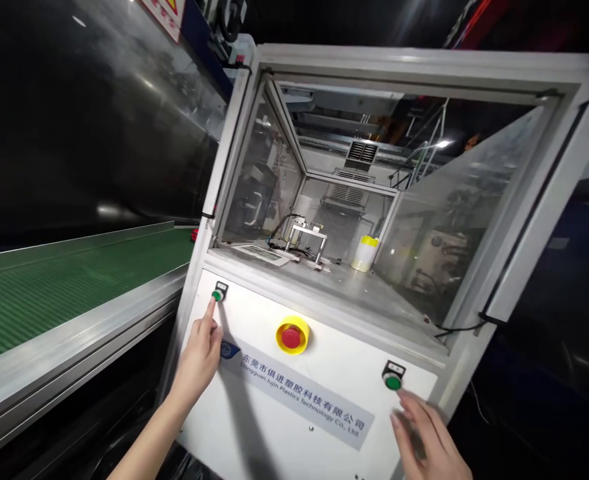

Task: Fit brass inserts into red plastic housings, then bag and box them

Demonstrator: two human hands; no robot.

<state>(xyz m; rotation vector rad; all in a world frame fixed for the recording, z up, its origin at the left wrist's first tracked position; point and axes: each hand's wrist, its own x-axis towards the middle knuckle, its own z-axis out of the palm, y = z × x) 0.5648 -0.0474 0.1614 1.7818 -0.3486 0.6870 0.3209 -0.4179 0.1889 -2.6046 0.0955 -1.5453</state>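
Note:
My left hand [202, 353] reaches to the left green push button [217, 295] with its index finger stretched out, the tip at the button. The other fingers of that hand are bent, and nothing is held in it. Just below the right green push button [392, 381] is my right hand [427, 437], its thumb and fingers apart and holding nothing. Between the two buttons sits a red emergency stop button [291, 337] in a yellow collar. All of these buttons are on the white front panel [284, 427] of a framed machine.
Inside the machine's open-fronted frame stands a small metal bracket [308, 231] with cables. A white-and-yellow cylinder [365, 254] is to its right on the grey deck [344, 283]. A green conveyor belt [84, 283] runs along the left, edged by a metal rail [89, 347].

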